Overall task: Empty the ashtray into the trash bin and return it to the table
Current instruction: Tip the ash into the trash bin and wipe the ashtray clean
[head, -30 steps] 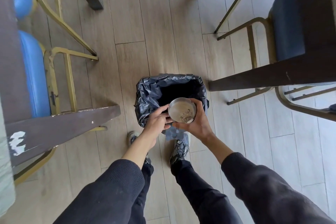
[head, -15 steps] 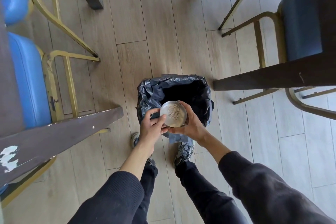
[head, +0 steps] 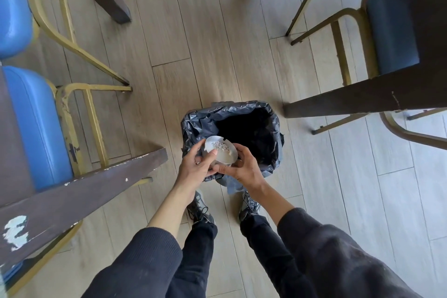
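Note:
A round metal ashtray point(head: 223, 152) with notches in its rim holds a small heap of grey ash near its far edge. It is tilted away from me over the near left corner of the trash bin point(head: 273, 128), which is lined with a black bag and dark inside. My left hand point(head: 194, 168) grips the ashtray's left rim with thumb and fingers. My right hand point(head: 242, 168) holds it from below and on the right.
Dark wooden table legs stand at the left point(head: 79, 191) and the right point(head: 362, 94). Blue-seated chairs with yellow metal frames flank the bin, one at the left point(head: 36, 123) and one at the right point(head: 391, 26). My two shoes point(head: 200, 208) stand just before the bin on pale wood flooring.
Both hands have carried the ashtray leftward and tipped it further toward the bin. The ash has slid to the far side of the ashtray.

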